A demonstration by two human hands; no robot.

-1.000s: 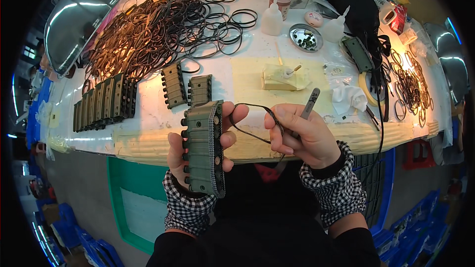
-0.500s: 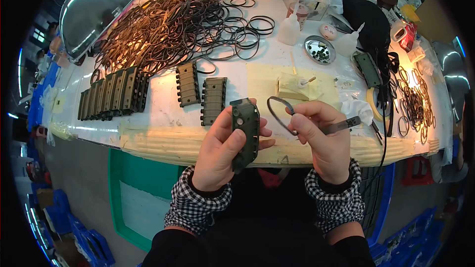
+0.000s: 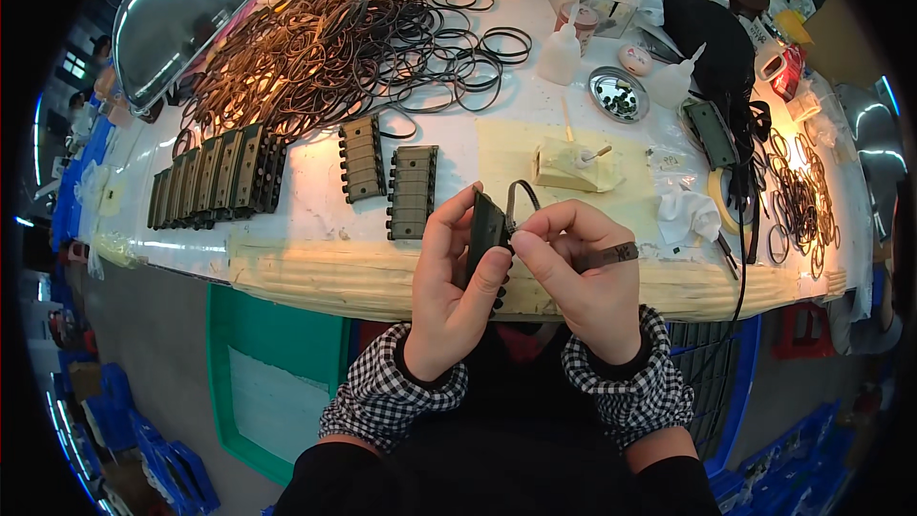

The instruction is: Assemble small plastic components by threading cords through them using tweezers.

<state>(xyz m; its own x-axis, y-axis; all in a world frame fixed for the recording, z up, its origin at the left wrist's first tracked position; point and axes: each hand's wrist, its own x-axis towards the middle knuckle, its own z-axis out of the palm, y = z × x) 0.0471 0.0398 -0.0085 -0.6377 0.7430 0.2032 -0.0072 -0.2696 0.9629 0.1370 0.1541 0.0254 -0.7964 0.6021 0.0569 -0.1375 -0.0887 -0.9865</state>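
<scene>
My left hand [image 3: 453, 287] grips a dark green plastic case [image 3: 485, 229], held tilted above the table's front edge. Pinched between the thumb and fingers of my right hand [image 3: 590, 277] is a dark looped band [image 3: 524, 193], its small end brought against the case's right side. I cannot make out whether that end is inside the case. A tweezers-like flat strip [image 3: 611, 255] also sticks out from my right hand's fingers. Just beyond my left hand lie two similar green cases, one [image 3: 413, 193] nearer and another [image 3: 362, 161] farther left.
A row of green cases [image 3: 220, 172] stands at the left, below a large heap of dark bands [image 3: 315, 57]. A round dish of small parts [image 3: 617, 96], white squeeze bottles [image 3: 559, 53] and a taped block [image 3: 578, 167] lie farther back. More bands [image 3: 805, 196] hang at the right.
My right hand has moved left, bringing the band's end to the case. My left hand has shifted slightly right and turned the case more edge-on.
</scene>
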